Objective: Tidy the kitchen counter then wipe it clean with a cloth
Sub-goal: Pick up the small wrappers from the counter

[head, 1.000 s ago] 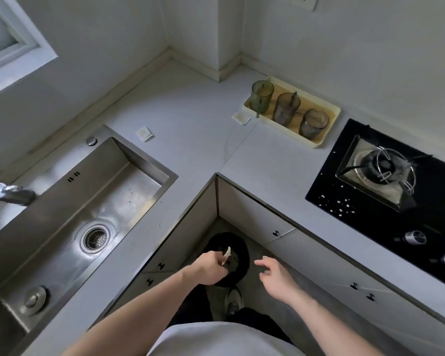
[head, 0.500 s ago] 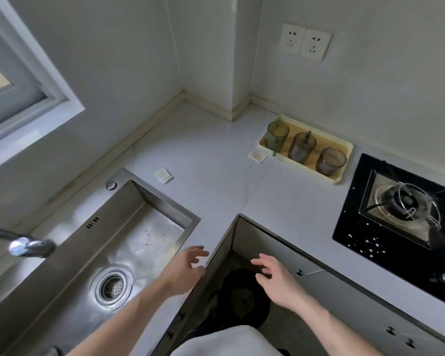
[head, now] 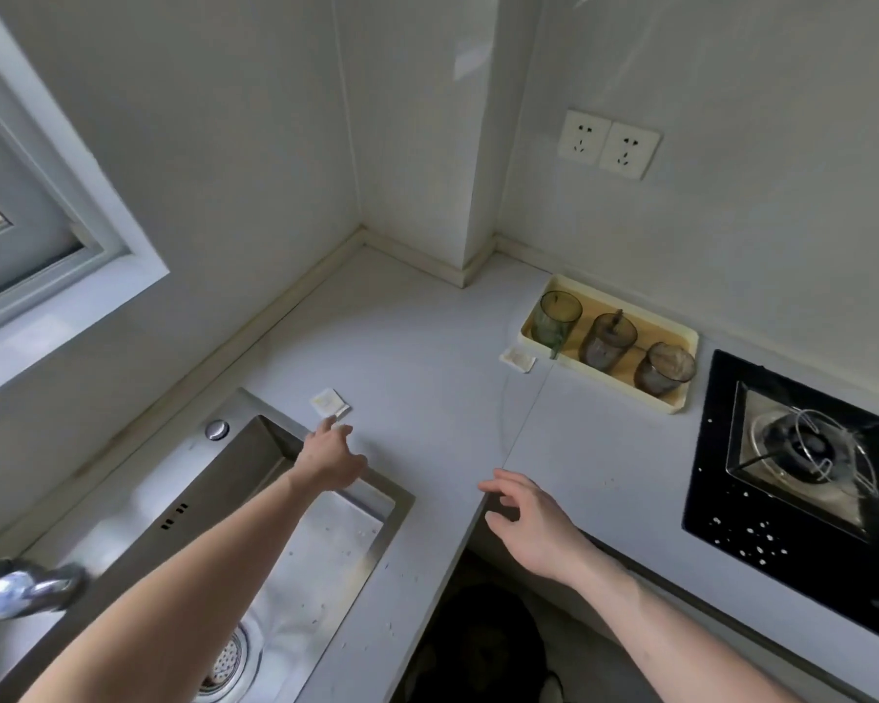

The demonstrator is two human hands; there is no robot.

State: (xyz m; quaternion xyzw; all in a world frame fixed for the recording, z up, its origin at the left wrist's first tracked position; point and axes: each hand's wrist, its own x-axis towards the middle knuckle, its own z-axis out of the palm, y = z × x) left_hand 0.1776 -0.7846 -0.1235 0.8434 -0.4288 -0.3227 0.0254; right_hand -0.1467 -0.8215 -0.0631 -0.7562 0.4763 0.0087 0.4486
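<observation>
My left hand (head: 328, 456), fingers spread, nears the packet (head: 330, 402) by the sink's (head: 402, 504) far corner (light, flimsy; pinch an edge); right hand (head: 526, 520) relaxed.

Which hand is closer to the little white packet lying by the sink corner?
Left. The left hand reaches just short of the packet; the right hand hovers farther off at the counter edge.

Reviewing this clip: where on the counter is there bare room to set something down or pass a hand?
Bare counter runs from the corner pillar to the sink, between the two small packets. Another bare stretch lies between the tray of glasses and the counter's front edge, left of the hob. The tray itself is crowded.
</observation>
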